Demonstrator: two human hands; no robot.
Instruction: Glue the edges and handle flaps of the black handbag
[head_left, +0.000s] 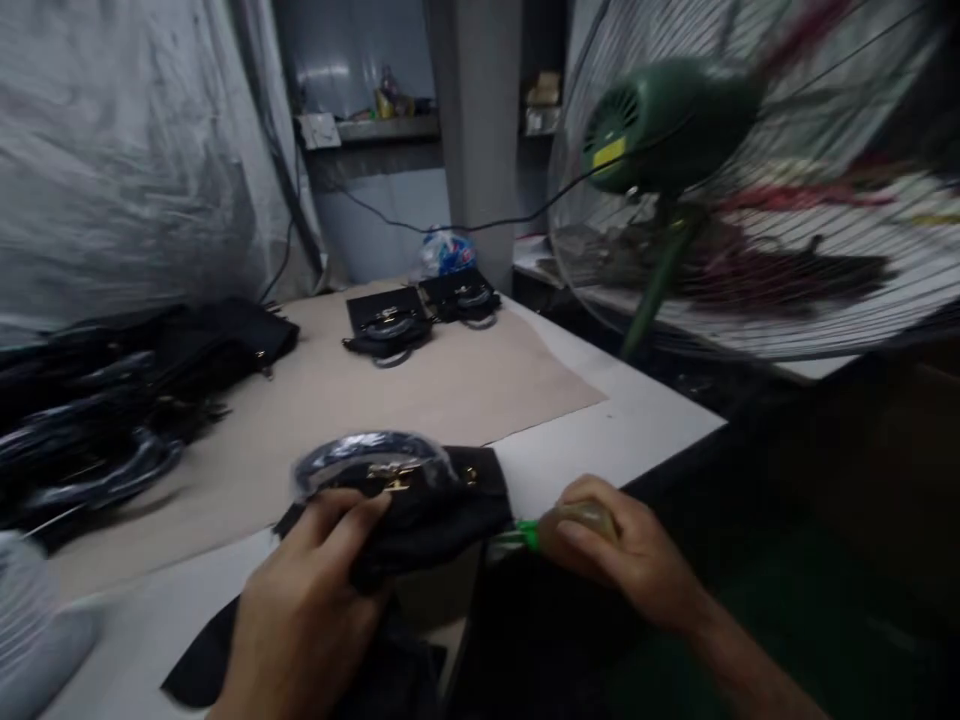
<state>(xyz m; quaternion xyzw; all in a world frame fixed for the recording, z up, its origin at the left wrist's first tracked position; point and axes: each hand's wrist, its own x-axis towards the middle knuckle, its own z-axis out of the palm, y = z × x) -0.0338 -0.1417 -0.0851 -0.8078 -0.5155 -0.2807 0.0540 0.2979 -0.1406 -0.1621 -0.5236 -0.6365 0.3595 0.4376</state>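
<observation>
My left hand (319, 590) is closed on a black handbag (442, 515) with gold-coloured metal fittings. The bag's curved handle (367, 445) is wrapped in clear plastic and arches above its top. In my right hand (622, 545) is a tool with a rounded brownish handle (574, 530) and a bright green collar (528, 534). Its tip reaches the right end of the bag; blur hides its exact shape and whether it touches. Beneath my left hand a black flap (202, 650) hangs over the table's near edge.
Two black handbags (388, 325) lie farther back on the beige sheet (322, 385) covering the white table (645, 420). A pile of black bags (150, 370) sits at left. A large fan (667, 120) stands at right; a white rounded object (34, 610) is at lower left.
</observation>
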